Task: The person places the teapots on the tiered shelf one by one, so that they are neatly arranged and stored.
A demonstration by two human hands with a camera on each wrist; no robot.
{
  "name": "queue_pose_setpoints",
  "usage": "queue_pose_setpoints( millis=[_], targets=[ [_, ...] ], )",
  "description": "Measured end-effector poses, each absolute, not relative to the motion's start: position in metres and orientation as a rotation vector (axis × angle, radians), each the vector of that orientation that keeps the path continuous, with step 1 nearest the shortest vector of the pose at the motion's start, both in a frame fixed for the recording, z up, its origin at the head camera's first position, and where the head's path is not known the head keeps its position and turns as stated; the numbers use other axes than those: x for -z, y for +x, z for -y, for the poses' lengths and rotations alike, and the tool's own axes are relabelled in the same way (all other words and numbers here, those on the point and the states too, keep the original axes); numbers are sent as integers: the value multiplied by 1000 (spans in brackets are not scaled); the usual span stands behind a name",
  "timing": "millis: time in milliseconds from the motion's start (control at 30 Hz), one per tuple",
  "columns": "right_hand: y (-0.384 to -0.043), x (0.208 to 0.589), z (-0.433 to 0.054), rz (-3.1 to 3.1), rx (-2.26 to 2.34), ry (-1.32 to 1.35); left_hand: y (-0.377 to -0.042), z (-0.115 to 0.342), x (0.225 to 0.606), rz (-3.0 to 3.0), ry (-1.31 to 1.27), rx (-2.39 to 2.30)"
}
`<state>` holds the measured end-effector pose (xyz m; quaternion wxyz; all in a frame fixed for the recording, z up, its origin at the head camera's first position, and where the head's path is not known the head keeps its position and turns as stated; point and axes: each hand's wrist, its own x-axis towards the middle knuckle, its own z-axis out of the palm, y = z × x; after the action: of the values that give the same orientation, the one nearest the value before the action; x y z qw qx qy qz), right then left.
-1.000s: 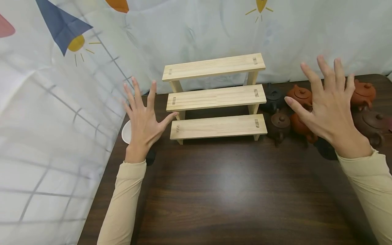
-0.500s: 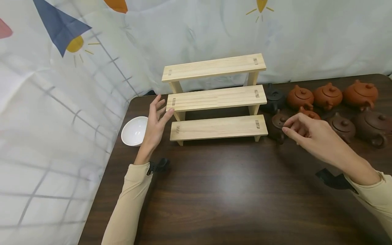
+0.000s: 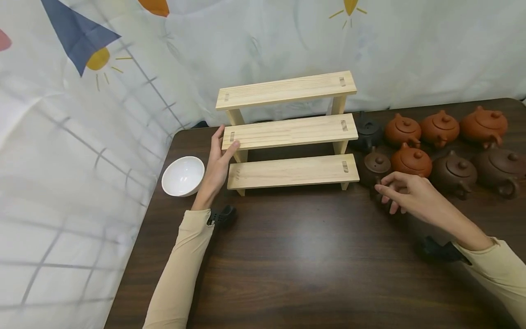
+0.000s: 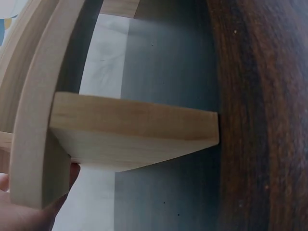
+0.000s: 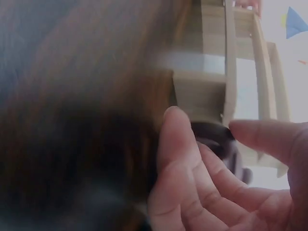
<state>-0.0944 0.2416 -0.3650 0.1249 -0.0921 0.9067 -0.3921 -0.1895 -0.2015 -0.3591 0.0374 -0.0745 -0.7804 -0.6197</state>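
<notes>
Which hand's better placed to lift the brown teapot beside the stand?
Probably the right hand: it is by the teapot handle; the left hand holds the opposite end of the stand.

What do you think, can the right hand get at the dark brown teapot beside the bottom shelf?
Probably yes: the right hand is right by the near side of the dark brown teapot, with nothing visible blocking it.

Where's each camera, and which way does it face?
Head: on the head, facing forward and down at shelf, bowl and teapots; sleeves, left hand, right hand show.
Left wrist: on that wrist, facing the shelf's left end; part of the left hand shows.
Right wrist: on that wrist, facing a dark teapot and the shelf; the hand's fingers show.
Shared by head and right wrist: shelf, dark teapot.
</notes>
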Motion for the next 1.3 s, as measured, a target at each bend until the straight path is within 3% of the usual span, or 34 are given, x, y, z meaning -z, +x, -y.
queue_pose_setpoints(
  millis=[467,1300],
  targets=[
    [-92,388,-238,-2136,1720,-139,-193,202,358,2389,-309,1913],
    [-92,389,-233,-2091,1776,-102,-196,200,358,2245,-331,2201]
  ],
)
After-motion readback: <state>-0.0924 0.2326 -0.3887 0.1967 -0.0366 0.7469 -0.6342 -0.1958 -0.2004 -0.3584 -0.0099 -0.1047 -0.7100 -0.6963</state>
